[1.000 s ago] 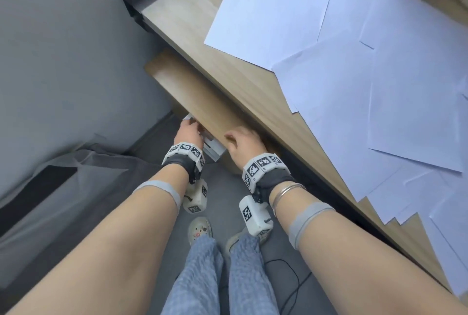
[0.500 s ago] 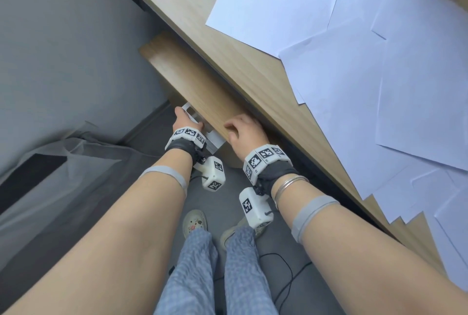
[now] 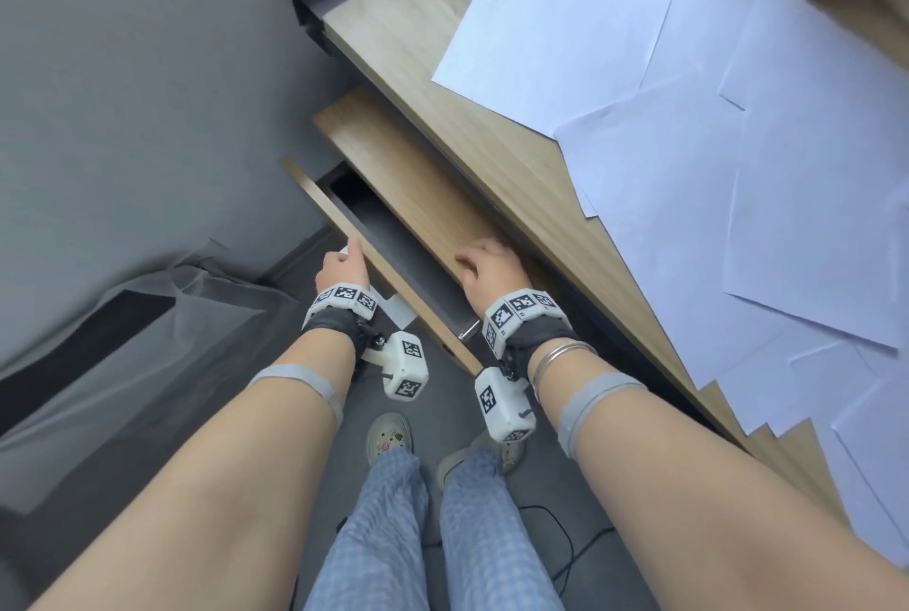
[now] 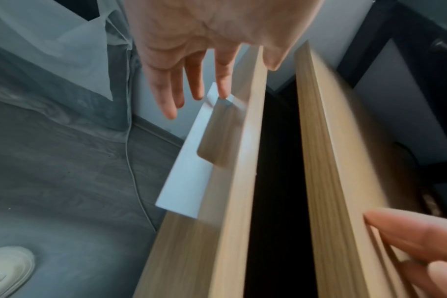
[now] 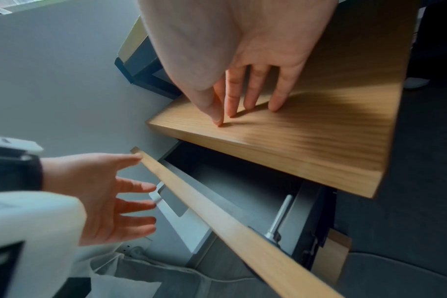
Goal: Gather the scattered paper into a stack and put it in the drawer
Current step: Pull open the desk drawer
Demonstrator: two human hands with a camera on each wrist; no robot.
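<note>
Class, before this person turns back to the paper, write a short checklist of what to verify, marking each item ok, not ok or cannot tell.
1. Drawer open: ok, partly out.
2. Drawer inside free of things: cannot tell, only part shows.
3. Left hand free: ok, fingers straight beside the white handle.
4. Right hand free: ok, fingertips rest on the wood panel.
5. Paper stacked: not ok, sheets lie scattered on the desk.

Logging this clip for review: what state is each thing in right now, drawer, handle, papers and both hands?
Drawer: partly open, nothing visible in the part that shows.
White handle: ungripped.
Papers: scattered and overlapping on the desk, not stacked.
Left hand: open, fingers spread beside the drawer front, holding nothing.
Right hand: open, fingertips resting on the wooden panel above the drawer.
</note>
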